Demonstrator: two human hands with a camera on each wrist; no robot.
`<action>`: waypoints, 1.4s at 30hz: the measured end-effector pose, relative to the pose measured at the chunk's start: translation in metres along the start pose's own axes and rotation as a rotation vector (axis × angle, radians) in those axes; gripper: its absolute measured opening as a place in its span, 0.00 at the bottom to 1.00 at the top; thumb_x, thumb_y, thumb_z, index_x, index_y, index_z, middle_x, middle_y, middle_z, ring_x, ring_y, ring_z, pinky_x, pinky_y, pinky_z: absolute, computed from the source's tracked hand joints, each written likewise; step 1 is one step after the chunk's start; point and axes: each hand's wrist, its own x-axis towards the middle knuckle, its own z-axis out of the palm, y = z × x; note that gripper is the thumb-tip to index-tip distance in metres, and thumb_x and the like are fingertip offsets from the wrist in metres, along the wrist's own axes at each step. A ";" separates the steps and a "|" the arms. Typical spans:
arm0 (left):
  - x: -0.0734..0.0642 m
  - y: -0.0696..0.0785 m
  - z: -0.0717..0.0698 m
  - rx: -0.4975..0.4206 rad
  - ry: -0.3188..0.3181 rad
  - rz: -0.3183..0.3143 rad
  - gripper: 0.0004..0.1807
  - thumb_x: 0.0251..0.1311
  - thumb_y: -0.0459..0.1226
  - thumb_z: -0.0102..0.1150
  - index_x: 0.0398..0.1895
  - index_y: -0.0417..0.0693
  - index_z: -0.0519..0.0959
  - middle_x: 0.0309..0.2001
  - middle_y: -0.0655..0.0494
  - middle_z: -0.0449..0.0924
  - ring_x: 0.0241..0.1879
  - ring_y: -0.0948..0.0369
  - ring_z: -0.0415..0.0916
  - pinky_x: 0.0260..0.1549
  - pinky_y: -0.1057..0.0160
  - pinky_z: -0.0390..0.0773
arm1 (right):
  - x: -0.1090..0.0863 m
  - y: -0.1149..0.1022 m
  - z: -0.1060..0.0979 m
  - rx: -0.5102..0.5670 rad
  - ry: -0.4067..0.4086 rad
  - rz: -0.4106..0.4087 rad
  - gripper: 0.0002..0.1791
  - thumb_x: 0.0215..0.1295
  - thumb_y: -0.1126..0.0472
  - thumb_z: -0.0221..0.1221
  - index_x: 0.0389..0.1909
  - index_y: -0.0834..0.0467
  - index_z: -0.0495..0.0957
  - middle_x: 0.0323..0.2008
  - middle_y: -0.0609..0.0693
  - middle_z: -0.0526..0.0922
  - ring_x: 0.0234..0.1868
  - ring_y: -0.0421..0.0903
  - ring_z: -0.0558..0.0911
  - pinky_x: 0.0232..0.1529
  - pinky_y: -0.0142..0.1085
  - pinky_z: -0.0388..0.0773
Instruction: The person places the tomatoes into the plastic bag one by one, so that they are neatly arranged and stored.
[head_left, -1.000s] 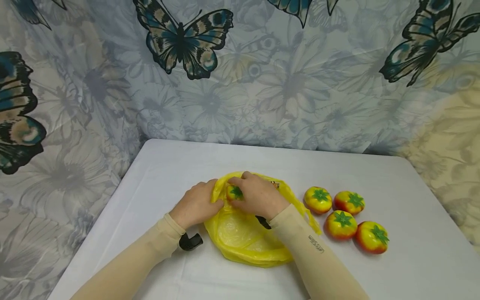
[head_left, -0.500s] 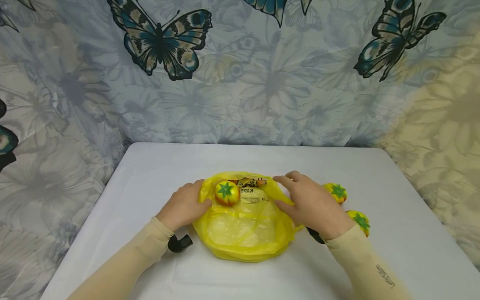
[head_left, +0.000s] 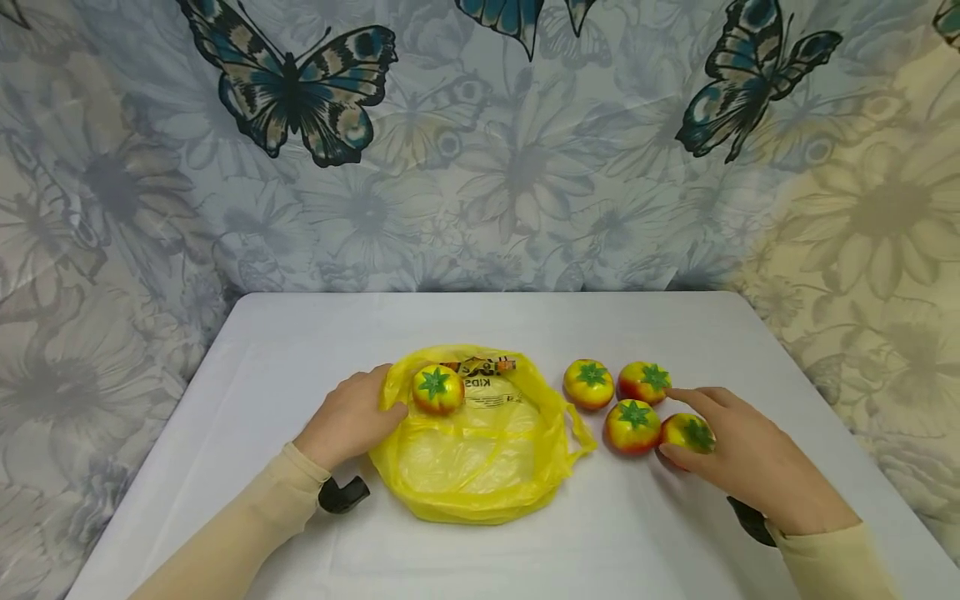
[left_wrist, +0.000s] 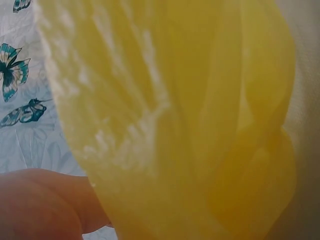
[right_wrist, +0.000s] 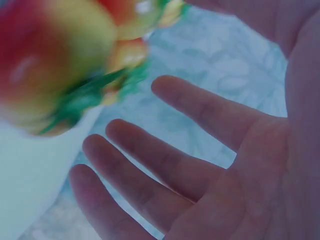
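A yellow plastic bag (head_left: 465, 467) lies spread with its mouth up on the table. My left hand (head_left: 352, 417) grips its left rim, thumb inside; in the left wrist view the bag's wall (left_wrist: 175, 120) fills most of the picture. One yellow-red toy tomato (head_left: 438, 389) with a green star-shaped top sits inside the bag. My right hand (head_left: 757, 450) reaches over the nearest right tomato (head_left: 686, 433), thumb and fingers spread on either side of it. In the right wrist view the fingers (right_wrist: 150, 165) are straight, with a gap to the blurred tomato (right_wrist: 55, 60).
Three more tomatoes cluster right of the bag: one at the left (head_left: 588, 384), one at the back (head_left: 643, 382) and one in front (head_left: 632, 427). The bag's handle loop (head_left: 581, 437) sticks out toward them. Butterfly-print cloth (head_left: 525, 167) hangs behind the white table (head_left: 375, 325).
My right hand has let go of a tomato inside the bag, drawn out, and moved right to the loose tomatoes. The left hand keeps its grip on the rim. The view has shifted.
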 end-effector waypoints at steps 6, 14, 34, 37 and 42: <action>-0.001 -0.001 -0.001 0.009 0.007 0.007 0.39 0.74 0.47 0.57 0.82 0.38 0.64 0.68 0.35 0.80 0.64 0.42 0.78 0.64 0.38 0.78 | -0.002 0.017 0.012 0.011 -0.033 0.043 0.48 0.62 0.34 0.74 0.75 0.58 0.74 0.68 0.72 0.76 0.64 0.77 0.78 0.56 0.73 0.76; -0.001 0.000 0.002 -0.006 0.010 0.009 0.37 0.73 0.46 0.58 0.82 0.40 0.66 0.66 0.38 0.81 0.61 0.44 0.79 0.62 0.39 0.79 | -0.001 0.024 0.021 0.026 -0.047 0.063 0.46 0.62 0.36 0.74 0.74 0.58 0.75 0.65 0.74 0.77 0.61 0.78 0.79 0.55 0.74 0.76; -0.003 -0.004 -0.002 -0.011 0.039 0.013 0.36 0.73 0.45 0.59 0.80 0.40 0.68 0.64 0.39 0.83 0.60 0.45 0.80 0.63 0.40 0.78 | 0.027 -0.011 -0.025 -0.012 -0.015 -0.038 0.45 0.64 0.41 0.74 0.75 0.59 0.72 0.67 0.74 0.76 0.60 0.76 0.80 0.54 0.71 0.78; -0.002 -0.003 -0.002 -0.016 0.042 0.011 0.36 0.73 0.45 0.58 0.81 0.40 0.67 0.66 0.39 0.82 0.63 0.43 0.79 0.65 0.39 0.77 | 0.037 -0.033 -0.028 -0.004 -0.016 -0.078 0.44 0.66 0.41 0.73 0.76 0.58 0.72 0.68 0.73 0.76 0.61 0.75 0.80 0.55 0.70 0.79; 0.000 -0.002 0.000 -0.017 0.046 0.008 0.36 0.72 0.45 0.58 0.81 0.41 0.68 0.66 0.39 0.82 0.62 0.44 0.79 0.64 0.40 0.77 | 0.055 -0.071 -0.027 0.033 -0.008 -0.160 0.42 0.66 0.42 0.73 0.76 0.56 0.73 0.68 0.69 0.77 0.59 0.69 0.83 0.55 0.66 0.82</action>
